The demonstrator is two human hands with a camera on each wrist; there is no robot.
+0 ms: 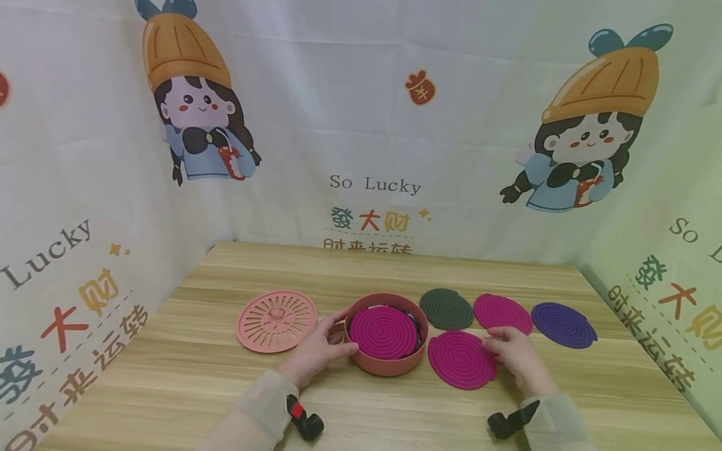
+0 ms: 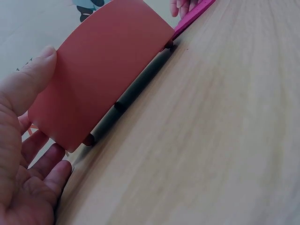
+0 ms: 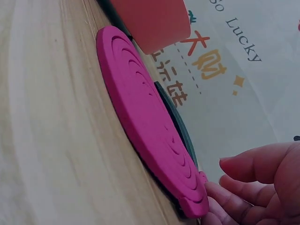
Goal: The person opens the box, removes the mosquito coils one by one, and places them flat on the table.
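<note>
A round terracotta mosquito coil box [image 1: 386, 368] stands in the middle of the table with a magenta coil [image 1: 383, 332] lying in its top. My left hand [image 1: 318, 351] grips the box at its handle side; the left wrist view has the thumb on the outer wall [image 2: 103, 70]. Right of the box lies another magenta mosquito coil [image 1: 459, 360]. My right hand [image 1: 516, 357] touches its right edge. In the right wrist view, fingers [image 3: 229, 201] meet the end of this coil [image 3: 145, 126], while the thumb stands apart from it.
A pink slotted lid [image 1: 276, 322] with a knob lies left of the box. Behind the near coil lie a green coil [image 1: 447, 309], a magenta coil [image 1: 504, 312] and a purple coil [image 1: 564, 324]. Printed cloth [image 1: 372, 125] hangs around the table [image 1: 395, 413].
</note>
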